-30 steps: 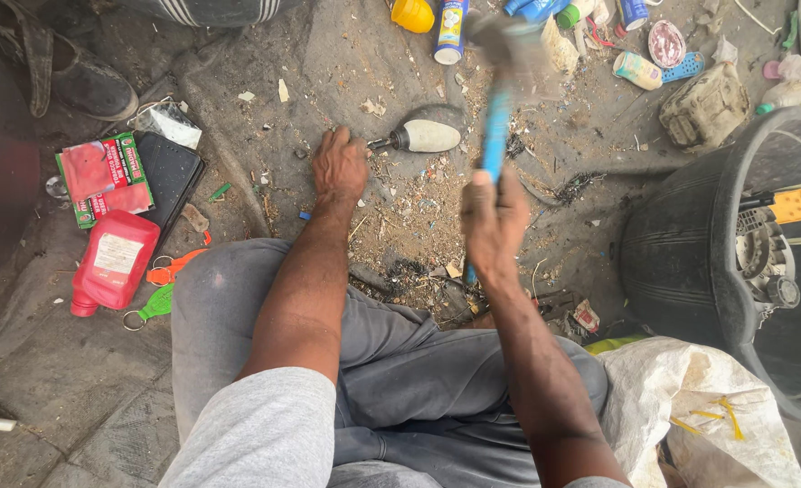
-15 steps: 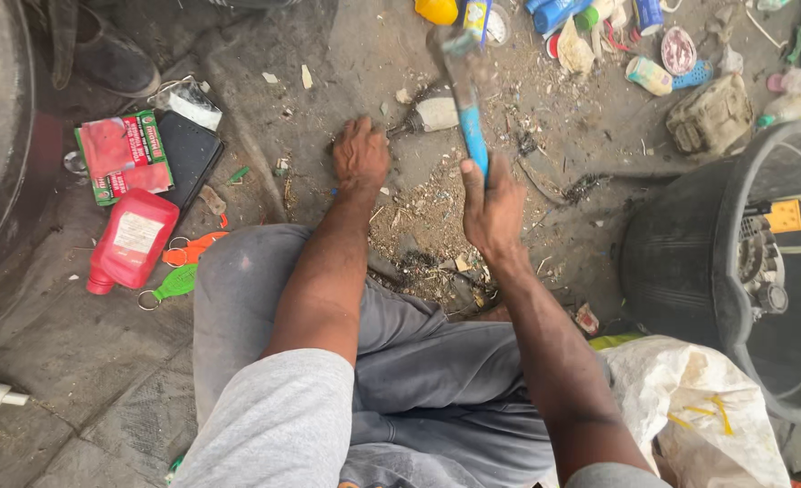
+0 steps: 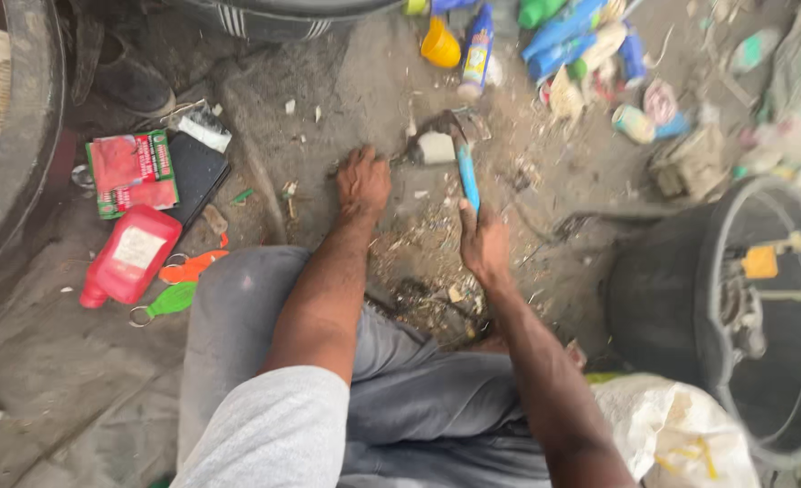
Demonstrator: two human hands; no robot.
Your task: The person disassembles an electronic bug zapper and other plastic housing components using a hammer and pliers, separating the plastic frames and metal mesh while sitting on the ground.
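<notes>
Head | R hand [image 3: 484, 246] grip clenched on hammer [image 3: 462, 163], head blurred | L hand [image 3: 362, 181] grip unclear, on ground

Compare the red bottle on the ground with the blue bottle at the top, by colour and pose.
The red bottle lies on its side left of the person's knee; the blue bottle stands among the litter at the top. The red bottle is broad and flat, the blue bottle slim. The red bottle's label is white, the blue bottle's yellow. Both rest on the dirty ground, untouched by either hand.

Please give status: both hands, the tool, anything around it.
Right hand shut on blue-handled hammer. Left hand pressed on dirty ground near small white piece. Hammer head at that piece. Debris all around.
</notes>
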